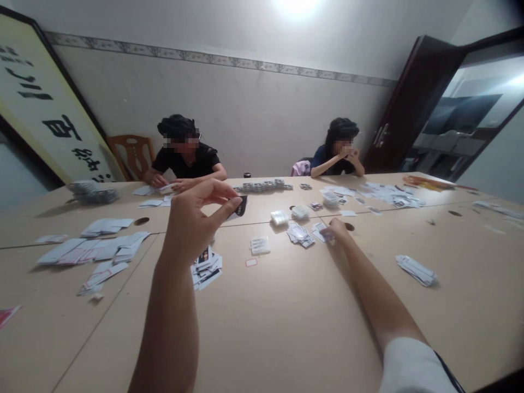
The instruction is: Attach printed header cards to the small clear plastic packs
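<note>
Head view shows a clear flat case [260, 245] lying on the pale wood table [286, 327], with a few slim things inside, too small to make out. Behind it sit some chunkier see-through boxes [279, 218], and I honestly can't tell what's in those. More stacked containers [92, 192] are over by the far left edge, contents a blur too.

Left hand [200, 210] is up above the table, wrist bent so it points right, with a small black card [242, 206] pinched between thumb and index finger. Right arm is stretched well forward and low, palm down, and the right hand [336, 229] has its fingertips at some white cards [319, 232] just beside another messy pile [300, 234]. Can't tell if it's actually gripping one. Two people [188, 161] sit across the table.
</note>
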### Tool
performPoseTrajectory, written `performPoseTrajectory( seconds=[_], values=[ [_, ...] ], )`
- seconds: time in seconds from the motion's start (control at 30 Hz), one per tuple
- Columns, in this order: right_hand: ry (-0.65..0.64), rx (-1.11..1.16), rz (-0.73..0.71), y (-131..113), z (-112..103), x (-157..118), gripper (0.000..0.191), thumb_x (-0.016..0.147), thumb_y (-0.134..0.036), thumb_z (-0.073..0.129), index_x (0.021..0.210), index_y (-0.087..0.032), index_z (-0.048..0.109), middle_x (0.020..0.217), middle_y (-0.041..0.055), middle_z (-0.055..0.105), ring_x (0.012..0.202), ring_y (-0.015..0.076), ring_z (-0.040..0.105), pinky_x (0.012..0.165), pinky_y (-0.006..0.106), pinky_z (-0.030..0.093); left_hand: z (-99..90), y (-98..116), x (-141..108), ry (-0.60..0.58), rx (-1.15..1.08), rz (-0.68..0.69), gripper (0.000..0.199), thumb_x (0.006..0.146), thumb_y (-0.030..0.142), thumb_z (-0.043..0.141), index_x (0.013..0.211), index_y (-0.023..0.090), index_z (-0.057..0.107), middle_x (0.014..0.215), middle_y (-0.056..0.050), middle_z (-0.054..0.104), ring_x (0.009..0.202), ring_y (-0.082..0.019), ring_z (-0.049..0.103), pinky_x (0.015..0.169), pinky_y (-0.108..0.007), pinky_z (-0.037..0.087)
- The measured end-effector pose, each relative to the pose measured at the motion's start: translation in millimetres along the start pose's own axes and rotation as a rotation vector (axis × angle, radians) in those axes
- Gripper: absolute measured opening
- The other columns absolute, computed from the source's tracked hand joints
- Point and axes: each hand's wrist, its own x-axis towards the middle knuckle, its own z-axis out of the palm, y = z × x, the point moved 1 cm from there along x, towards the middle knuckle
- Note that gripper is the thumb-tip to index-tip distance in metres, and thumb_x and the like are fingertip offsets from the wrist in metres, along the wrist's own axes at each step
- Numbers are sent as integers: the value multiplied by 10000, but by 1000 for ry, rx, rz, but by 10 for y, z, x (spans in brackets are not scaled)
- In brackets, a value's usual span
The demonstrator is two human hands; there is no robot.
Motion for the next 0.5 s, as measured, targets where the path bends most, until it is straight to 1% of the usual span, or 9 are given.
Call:
performPoseTrajectory(
  seconds=[0.1,0.17,0.23,0.3,0.4,0.5],
  values=[
    [-45,-8,27,9,-89,16,343,982,-357,655,1264,-163,631,1257,98,662,1059,236,683,889,436,596,-3,10,0,2,10,-5,96,806,305,765,828,220,727,875,-24,764,793,-167,738,780,-277,608],
    [-33,-23,18,-3,-183,20,344,981,-359,655,1265,-168,633,1275,96,656,1086,246,675,910,448,588,-4,18,2,5,16,-8,97,803,308,767,824,222,727,873,-24,767,791,-170,740,775,-278,609],
    [-18,-37,-12,-48,-265,10,347,981,-362,653,1271,-172,633,1293,96,650,1107,254,668,925,457,581,-4,25,4,5,25,-6,96,803,308,763,823,221,727,878,-25,769,796,-171,743,772,-277,610],
    [-19,-44,-67,-139,-298,-24,350,981,-364,653,1273,-171,632,1299,98,647,1114,256,665,932,463,578,-5,28,4,6,30,-3,91,807,301,757,825,217,728,889,-26,771,801,-169,745,775,-272,610],
    [-57,-45,-186,-357,-204,-133,343,980,-365,654,1259,-166,638,1278,95,658,1096,250,672,922,456,582,-10,24,2,6,18,-12,81,803,289,763,829,218,734,888,-23,771,792,-162,743,779,-266,613],
    [-112,-55,-295,-601,23,-298,323,981,-363,654,1235,-165,650,1258,90,667,1076,242,678,910,445,586,-15,19,-2,2,-7,-26,82,793,282,782,834,224,743,853,-18,768,779,-165,742,785,-271,619]
  ],
)
